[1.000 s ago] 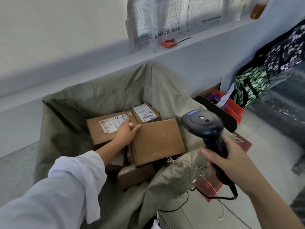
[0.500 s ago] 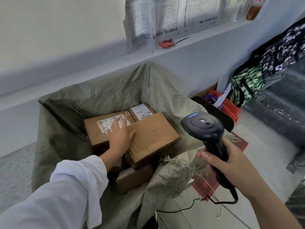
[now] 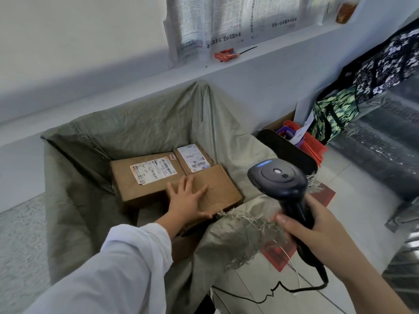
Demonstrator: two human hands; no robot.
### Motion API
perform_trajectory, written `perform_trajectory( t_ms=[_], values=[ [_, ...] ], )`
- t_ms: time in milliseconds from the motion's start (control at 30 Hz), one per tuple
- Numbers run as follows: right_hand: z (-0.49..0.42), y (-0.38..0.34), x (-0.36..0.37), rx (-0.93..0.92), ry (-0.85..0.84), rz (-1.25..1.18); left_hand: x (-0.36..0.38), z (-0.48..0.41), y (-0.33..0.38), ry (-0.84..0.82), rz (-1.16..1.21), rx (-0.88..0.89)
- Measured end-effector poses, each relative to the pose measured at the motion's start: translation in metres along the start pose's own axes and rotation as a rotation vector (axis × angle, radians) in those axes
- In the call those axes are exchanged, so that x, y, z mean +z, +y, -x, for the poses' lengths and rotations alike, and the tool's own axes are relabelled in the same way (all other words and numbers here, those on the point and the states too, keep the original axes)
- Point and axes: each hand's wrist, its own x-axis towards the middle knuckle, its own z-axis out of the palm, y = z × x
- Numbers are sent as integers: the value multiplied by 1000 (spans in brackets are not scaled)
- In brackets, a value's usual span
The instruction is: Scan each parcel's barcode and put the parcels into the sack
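A grey-green woven sack (image 3: 140,123) stands open against the wall with several brown cardboard parcels inside. My left hand (image 3: 188,200) lies flat with spread fingers on a plain brown parcel (image 3: 217,189) at the top of the pile. Behind it sit a larger labelled parcel (image 3: 145,177) and a small labelled parcel (image 3: 192,158). My right hand (image 3: 313,234) grips the handle of a black barcode scanner (image 3: 277,177), held over the sack's frayed right rim, its cable trailing down to the floor.
A black tray edge (image 3: 288,150) and a box of red and purple items (image 3: 306,141) stand right of the sack. Patterned bags (image 3: 362,87) hang at the far right. Newspaper (image 3: 226,21) covers the window above the ledge. A red mat (image 3: 278,252) lies on the tiled floor.
My left hand has slid from the plain parcel's left edge onto its top and now lies flat on it. The parcel has settled lower in the sack. The scanner has barely moved.
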Motion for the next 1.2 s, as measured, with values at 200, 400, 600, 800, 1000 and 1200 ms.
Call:
perform_trajectory(
  t_ms=[200,400,600,800,1000,1200],
  values=[
    [-2,-1,-3,4,-1,-20,-11,1,-2,-26,61,-19],
    [8,-3,-8,-48,-31,-10,-48,26,-3,117,158,-99],
    [26,-1,-20,-136,-105,32,-84,74,15,102,235,-151],
    [46,6,-29,-227,-234,76,-76,154,43,225,346,-294],
    [67,3,-19,-283,-370,50,-68,238,60,341,431,-397],
    [92,-13,13,-354,-511,115,-65,309,54,524,477,-498]
  ],
)
